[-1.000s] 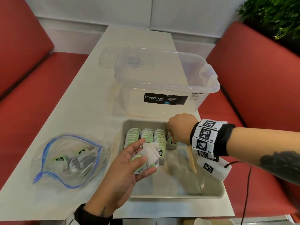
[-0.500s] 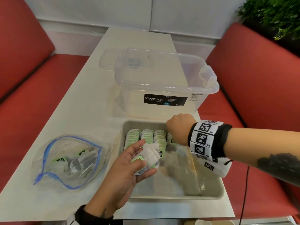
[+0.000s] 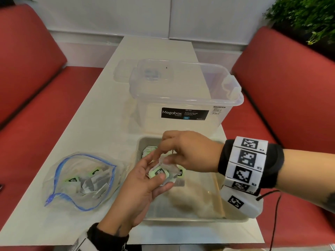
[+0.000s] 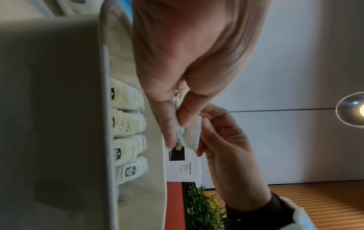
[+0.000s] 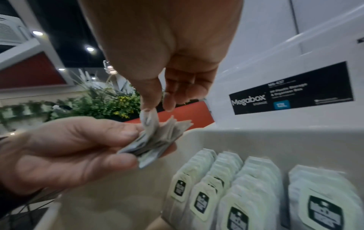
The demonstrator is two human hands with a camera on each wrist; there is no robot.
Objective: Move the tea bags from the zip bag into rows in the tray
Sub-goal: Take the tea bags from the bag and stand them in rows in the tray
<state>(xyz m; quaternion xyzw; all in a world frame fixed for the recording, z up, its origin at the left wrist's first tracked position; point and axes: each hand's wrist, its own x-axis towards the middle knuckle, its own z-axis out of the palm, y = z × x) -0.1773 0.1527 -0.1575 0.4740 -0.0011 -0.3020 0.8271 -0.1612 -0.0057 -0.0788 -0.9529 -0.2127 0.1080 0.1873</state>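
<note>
The gray tray (image 3: 233,219) has four neat rows of tea bags (image 5: 232,183) with green tags standing at its far end. A small bunch of tea bags (image 3: 161,173) is up above the tray. The clear zip bag (image 3: 79,180) with a blue edge lies open just left of the tray, with a few tea bags inside.

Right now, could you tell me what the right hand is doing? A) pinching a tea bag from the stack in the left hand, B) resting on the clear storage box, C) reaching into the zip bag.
A: the right hand pinches the top tea bag of the stack that the left hand holds above the tray.
</note>
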